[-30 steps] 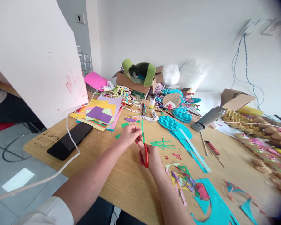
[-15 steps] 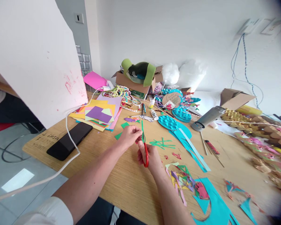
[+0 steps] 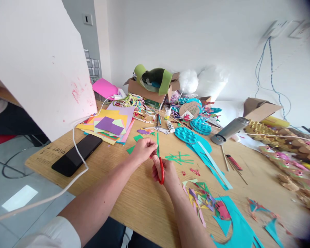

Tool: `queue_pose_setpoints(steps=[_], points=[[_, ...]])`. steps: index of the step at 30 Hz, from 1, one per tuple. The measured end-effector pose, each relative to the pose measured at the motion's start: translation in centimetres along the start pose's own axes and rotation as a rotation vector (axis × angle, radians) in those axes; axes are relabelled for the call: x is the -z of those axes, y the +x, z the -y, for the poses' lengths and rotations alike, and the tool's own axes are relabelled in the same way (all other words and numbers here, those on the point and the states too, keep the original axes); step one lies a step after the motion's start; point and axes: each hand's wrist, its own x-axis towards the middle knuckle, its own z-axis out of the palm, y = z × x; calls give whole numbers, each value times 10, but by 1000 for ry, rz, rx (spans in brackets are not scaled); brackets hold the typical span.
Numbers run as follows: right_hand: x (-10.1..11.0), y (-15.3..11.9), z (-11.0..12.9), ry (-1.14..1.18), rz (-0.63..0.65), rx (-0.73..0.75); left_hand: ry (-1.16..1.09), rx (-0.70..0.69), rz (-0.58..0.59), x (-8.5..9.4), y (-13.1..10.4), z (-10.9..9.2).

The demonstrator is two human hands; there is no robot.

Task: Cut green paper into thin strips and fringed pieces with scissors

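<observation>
Near the middle of the table, my right hand (image 3: 167, 172) is closed around the red-handled scissors (image 3: 162, 172), whose blades point away from me. My left hand (image 3: 145, 150) pinches a narrow green paper strip (image 3: 158, 139) that stands up beside the blades. The fingertips of both hands are almost touching. Green paper pieces (image 3: 131, 149) lie just behind my left hand, partly hidden by it. To the right of the scissors, several thin green paper strips (image 3: 179, 158) lie crossed in a loose pile. Small red paper scraps (image 3: 195, 171) are close to my right hand.
A phone (image 3: 77, 155) and a white cable (image 3: 79, 151) lie at left, below stacked coloured paper (image 3: 110, 125). Mixed scraps (image 3: 200, 198) and turquoise sheets (image 3: 237, 220) are at right. Further back are a metal flask (image 3: 229, 131), a utility knife (image 3: 234, 162) and a cardboard box (image 3: 144, 90).
The scissor blades have closed further along the green strip. Both hands have otherwise stayed almost in place.
</observation>
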Motion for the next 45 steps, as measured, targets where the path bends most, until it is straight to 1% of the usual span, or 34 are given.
queue_pose_setpoints(steps=[4,9,19,24,40,45], points=[[-1,0,-1,2,-3,7,-22,25,20,0,0,0],[0,-1,-1,31,18,18,-21,35,14,0,-1,-2],[-1,-1,2,68,19,-10,-29,51,23,0,-3,-4],[-1,-2,3,62,23,12,-36,36,28,0,-2,-3],[-1,-4,6,25,9,-12,-5,8,30,1,-1,-1],[0,-3,4,-7,6,8,13,-6,16,0,-1,-2]])
